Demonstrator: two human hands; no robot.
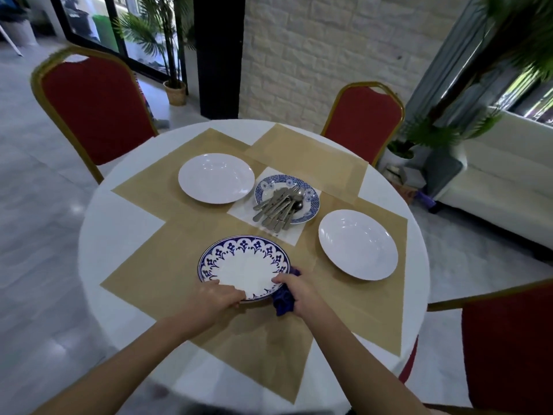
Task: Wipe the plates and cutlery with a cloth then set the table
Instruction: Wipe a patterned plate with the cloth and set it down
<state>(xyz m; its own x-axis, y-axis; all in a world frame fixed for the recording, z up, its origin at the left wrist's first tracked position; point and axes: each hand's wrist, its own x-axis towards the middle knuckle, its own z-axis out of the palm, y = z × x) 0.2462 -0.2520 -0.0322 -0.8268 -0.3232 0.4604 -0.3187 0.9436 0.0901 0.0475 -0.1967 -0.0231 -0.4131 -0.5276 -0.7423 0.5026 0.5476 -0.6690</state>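
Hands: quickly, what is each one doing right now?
Left hand: grips the patterned plate by its rim.
Right hand: clutches the blue cloth beside it.

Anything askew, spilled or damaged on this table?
Nothing spilled or broken. The cutlery lies heaped on the small plate, handles overhanging its rim, and the mats overlap at angles.

Near rim of the blue-edged plate [244,265] is covered by the left hand [215,298]; any fingers under it can't be seen. The cloth [284,301] is mostly buried btwn the right hand [294,287] & plate, only a dark blue wad shows. The cutlery [278,206] is heaped on the small patterned plate [311,205]. Pcs overlap, can't count or sort them, & that plate's centre is hidden. The chair [508,348] at right is cut by the frame edge. Both forearms run off the bottom. The plant [514,40] top right is blurred.
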